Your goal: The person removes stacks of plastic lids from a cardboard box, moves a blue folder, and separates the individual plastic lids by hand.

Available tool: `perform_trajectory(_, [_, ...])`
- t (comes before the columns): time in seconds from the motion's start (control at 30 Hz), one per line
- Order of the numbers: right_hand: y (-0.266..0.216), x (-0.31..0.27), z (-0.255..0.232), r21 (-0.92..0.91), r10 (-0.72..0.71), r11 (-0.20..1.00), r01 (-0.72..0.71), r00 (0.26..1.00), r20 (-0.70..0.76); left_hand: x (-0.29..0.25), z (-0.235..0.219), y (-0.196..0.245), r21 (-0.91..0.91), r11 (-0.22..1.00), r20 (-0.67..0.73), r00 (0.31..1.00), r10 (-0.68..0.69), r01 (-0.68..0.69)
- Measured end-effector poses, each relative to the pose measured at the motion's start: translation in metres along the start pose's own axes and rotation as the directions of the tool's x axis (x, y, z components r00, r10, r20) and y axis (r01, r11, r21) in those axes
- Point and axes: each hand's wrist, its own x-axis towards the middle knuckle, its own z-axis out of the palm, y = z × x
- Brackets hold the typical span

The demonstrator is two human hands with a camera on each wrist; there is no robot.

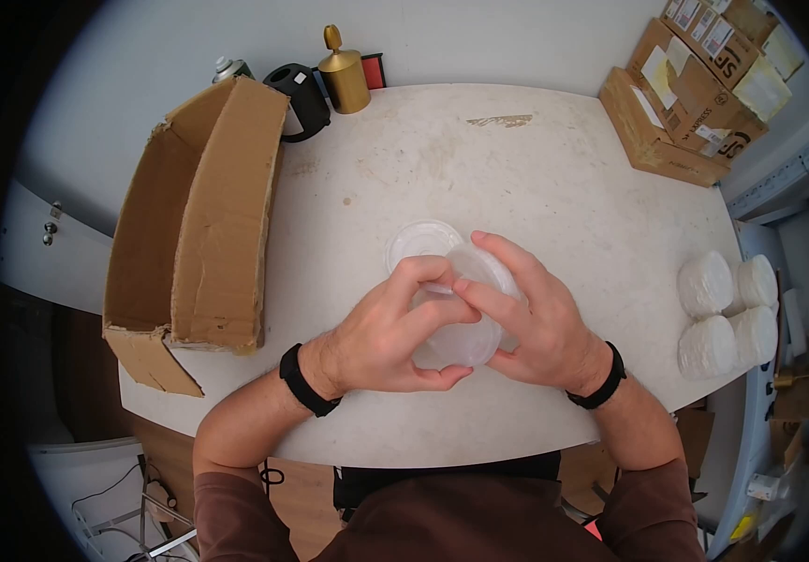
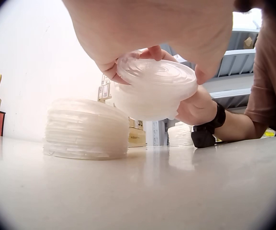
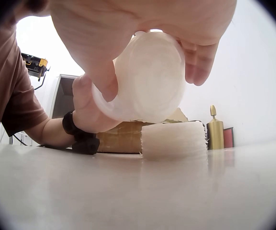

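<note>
Round translucent plastic lids (image 1: 470,342), ridged, pinched by hands (image 1: 465,323).

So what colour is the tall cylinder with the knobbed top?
The tall metallic cylinder is gold, showing best in the head view.

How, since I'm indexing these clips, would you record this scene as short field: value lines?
left hand: grips the translucent round stack
right hand: grips the same stack, from the other side
beyond the hands: similar pale stack, standing on the white table
person's right: four white round stacks
person's left: open cardboard box
back edge: black container, gold container
</note>
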Motion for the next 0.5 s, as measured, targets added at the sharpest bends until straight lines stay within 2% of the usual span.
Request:
perform_trajectory(0.27, [-0.0004, -0.0012, 0.0015, 0.012, 0.048, 0.999, -0.048, 0.998, -0.037, 0.0008, 0.0006, 0.0000, -0.004, 1.000, 0.004, 1.000, 0.013, -0.013])
perform_trajectory(0.5, [-0.0005, -0.0004, 0.0006, -0.013, 0.061, 0.998, -0.061, 0.998, 0.019, 0.0000, 0.0019, 0.0001, 0.005, 0.998, -0.044, 0.997, 0.057, -0.057])
